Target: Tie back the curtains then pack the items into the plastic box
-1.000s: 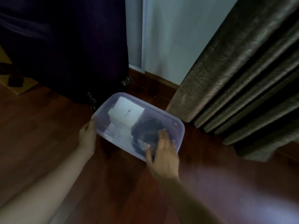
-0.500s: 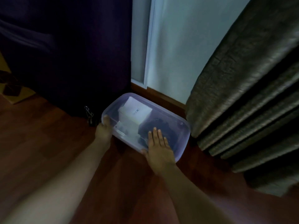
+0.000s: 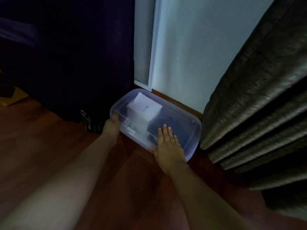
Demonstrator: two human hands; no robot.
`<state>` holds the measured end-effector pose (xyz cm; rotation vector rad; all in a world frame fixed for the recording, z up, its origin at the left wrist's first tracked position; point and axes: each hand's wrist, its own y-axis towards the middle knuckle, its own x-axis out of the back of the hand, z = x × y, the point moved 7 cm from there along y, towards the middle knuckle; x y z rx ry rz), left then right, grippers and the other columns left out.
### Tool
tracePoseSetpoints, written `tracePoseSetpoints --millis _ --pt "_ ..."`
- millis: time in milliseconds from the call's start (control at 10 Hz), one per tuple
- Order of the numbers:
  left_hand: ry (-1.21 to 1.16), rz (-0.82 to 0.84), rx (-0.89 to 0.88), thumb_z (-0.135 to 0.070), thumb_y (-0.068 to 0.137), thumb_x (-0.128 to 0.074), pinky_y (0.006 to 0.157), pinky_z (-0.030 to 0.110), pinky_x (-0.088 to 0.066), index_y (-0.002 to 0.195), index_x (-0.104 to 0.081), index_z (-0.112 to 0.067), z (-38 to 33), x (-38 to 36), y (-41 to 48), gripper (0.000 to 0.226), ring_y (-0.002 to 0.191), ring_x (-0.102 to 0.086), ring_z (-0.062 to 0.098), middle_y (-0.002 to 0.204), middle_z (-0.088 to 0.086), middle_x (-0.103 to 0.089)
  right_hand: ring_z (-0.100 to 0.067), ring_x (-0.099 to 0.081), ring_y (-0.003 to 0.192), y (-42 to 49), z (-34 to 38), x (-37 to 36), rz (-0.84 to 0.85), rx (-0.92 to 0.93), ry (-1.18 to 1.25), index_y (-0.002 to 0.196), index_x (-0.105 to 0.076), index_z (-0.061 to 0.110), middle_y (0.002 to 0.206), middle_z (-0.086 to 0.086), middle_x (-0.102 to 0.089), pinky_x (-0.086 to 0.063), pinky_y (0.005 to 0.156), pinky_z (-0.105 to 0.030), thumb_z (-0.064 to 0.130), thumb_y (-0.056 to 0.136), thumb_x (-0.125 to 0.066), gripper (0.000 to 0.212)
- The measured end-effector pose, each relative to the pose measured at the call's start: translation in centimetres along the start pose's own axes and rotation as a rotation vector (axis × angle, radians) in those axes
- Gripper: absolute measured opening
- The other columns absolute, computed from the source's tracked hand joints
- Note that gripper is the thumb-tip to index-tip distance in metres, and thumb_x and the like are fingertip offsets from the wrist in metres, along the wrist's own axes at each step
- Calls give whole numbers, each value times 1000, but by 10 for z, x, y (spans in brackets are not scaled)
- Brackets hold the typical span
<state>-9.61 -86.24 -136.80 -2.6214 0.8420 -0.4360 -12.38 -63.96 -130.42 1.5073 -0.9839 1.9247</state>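
A clear plastic box (image 3: 186, 117) with its translucent lid on lies on the wooden floor against the skirting board. Through the lid I see a white carton (image 3: 146, 108) at the back left and a dark bundle (image 3: 167, 123) at the right. My left hand (image 3: 112, 125) grips the box's left corner, fingers curled over the rim. My right hand (image 3: 167, 143) lies flat on the lid near the front edge, fingers stretched out together. A grey-brown curtain (image 3: 259, 97) hangs in folds at the right.
A dark purple curtain or cloth (image 3: 66, 55) fills the upper left, with a metal clip (image 3: 86, 120) at its foot. A white wall and door frame (image 3: 154, 47) stand behind the box. A cardboard piece (image 3: 11, 97) lies at the far left on the floor.
The box has slid away from me toward the wall and skirting board. My right hand went from the box's front rim to flat on the lid; my left stayed on the left corner.
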Motion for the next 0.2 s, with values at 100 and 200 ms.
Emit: tracePoseSetpoints --millis 100,200 --pt "-44 39 0 -60 94 -28 104 42 -40 128 -51 -6 -5 -1 -15 68 114 -54 30 120 10 -58 -25 16 144 -3 0 3 -6 -25 11 147 13 6 155 -13 21 7 115 -34 52 97 -22 76" --pt "141 68 -81 -56 97 -21 115 44 -26 145 -34 -9 -19 23 -53 69 135 -37 32 147 16 -39 -22 14 145 -24 14 23 -44 -9 135 148 10 6 157 -11 16 7 115 -32 50 98 -19 73"
